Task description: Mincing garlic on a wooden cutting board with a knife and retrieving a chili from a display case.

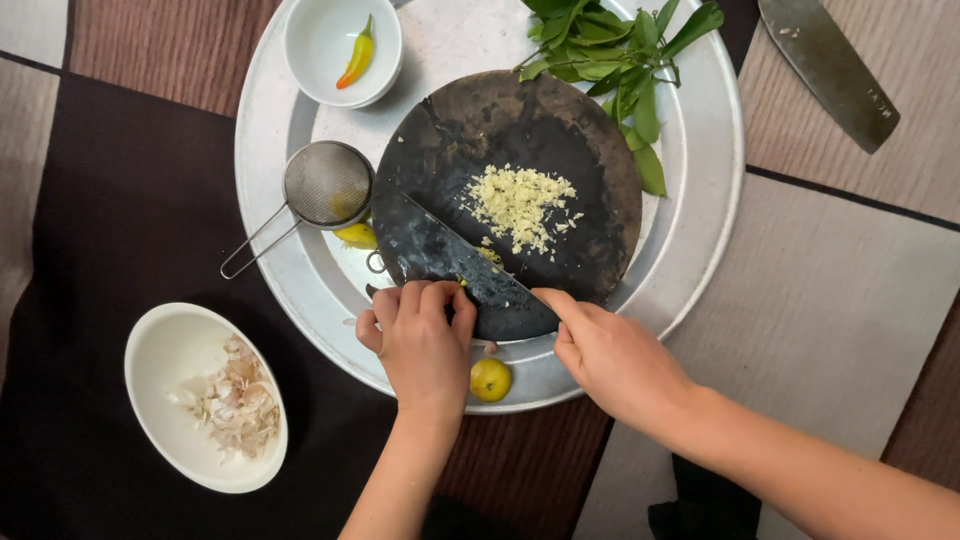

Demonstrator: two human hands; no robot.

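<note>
A broad cleaver, likely heavy, stiff and sharp, is held over the near edge of the round board: handle gripped in the right hand, left hand curled closed against the blade's near side; chopped garlic lies beyond.

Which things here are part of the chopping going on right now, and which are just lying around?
In use: left hand, right hand, cleaver, round dark board, minced garlic.

Lying about: chilli bowl, strainer, green leaves, yellow fruit, bowl of peels, second knife, metal tray.
</note>
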